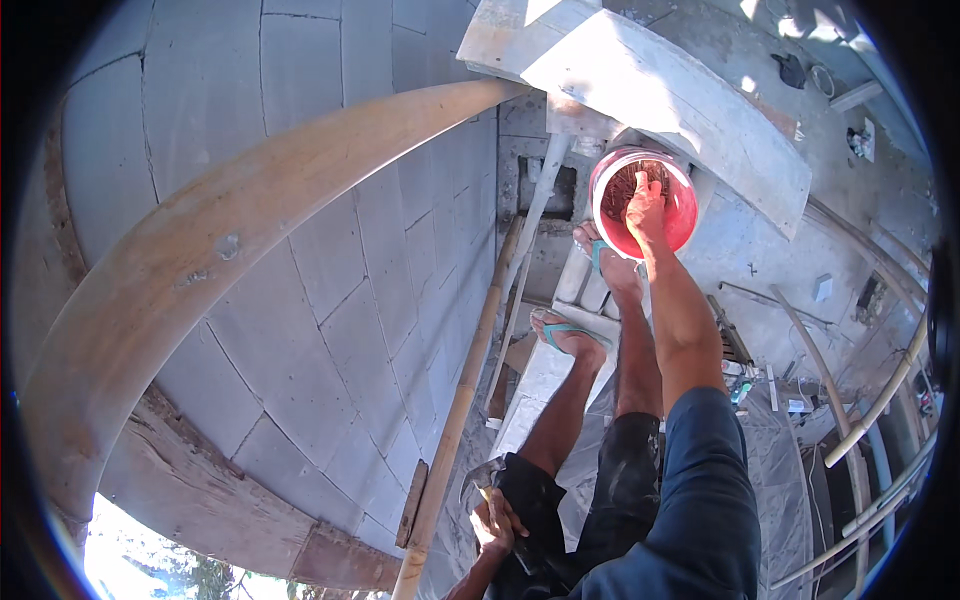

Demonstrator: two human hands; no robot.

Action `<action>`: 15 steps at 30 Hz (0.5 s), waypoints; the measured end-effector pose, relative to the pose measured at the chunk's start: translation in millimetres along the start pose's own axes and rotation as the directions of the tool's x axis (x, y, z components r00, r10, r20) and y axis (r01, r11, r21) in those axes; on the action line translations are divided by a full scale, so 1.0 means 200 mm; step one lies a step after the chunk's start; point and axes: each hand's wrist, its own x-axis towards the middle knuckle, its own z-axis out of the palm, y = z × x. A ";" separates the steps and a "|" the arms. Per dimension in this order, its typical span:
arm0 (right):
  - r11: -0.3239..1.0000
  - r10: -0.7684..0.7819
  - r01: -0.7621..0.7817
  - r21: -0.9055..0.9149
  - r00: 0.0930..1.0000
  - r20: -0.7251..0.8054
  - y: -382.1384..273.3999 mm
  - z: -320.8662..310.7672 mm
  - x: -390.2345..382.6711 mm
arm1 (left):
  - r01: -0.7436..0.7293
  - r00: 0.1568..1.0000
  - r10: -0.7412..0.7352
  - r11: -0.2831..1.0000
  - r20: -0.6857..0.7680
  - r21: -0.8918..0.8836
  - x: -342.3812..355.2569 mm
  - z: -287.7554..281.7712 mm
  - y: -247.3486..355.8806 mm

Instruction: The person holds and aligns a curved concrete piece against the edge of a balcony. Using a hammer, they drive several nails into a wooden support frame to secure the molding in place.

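A hammer (484, 482) is gripped in my left hand (496, 524), low beside my left thigh, its metal head showing above the fist. My right arm stretches forward, and my right hand (647, 208) reaches inside a red bucket (682, 212). Thin dark-brown pieces that look like nails (619, 190) lie heaped in the bucket. The fingers of that hand are drawn together at the heap; what they pinch, if anything, is too small to make out. The bucket is just beyond my right foot, close to a pale, wide board (640, 70).
My sandalled feet (575, 335) stand on a narrow whitish ledge (530, 405). A grey block wall (340, 270) rises at left, crossed by a thick curved wooden pole (200, 235). A slimmer pole (465, 400) slants beside me. Poles (880, 390) and scattered items lie below right.
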 end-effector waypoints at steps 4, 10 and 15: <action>0.978 0.146 -0.163 0.130 0.981 0.128 0.23 0.12 0.12 | -0.018 0.999 0.019 1.000 0.048 -0.011 0.00 0.01 0.09; 0.853 -0.062 0.180 0.490 0.967 -0.249 0.15 0.06 0.01 | -0.009 1.000 0.009 0.999 0.016 -0.042 -0.01 0.02 0.06; 0.816 -0.082 0.137 0.562 0.989 -0.122 0.25 -0.07 -0.01 | -0.037 0.997 0.040 0.998 0.068 -0.042 0.01 0.03 0.06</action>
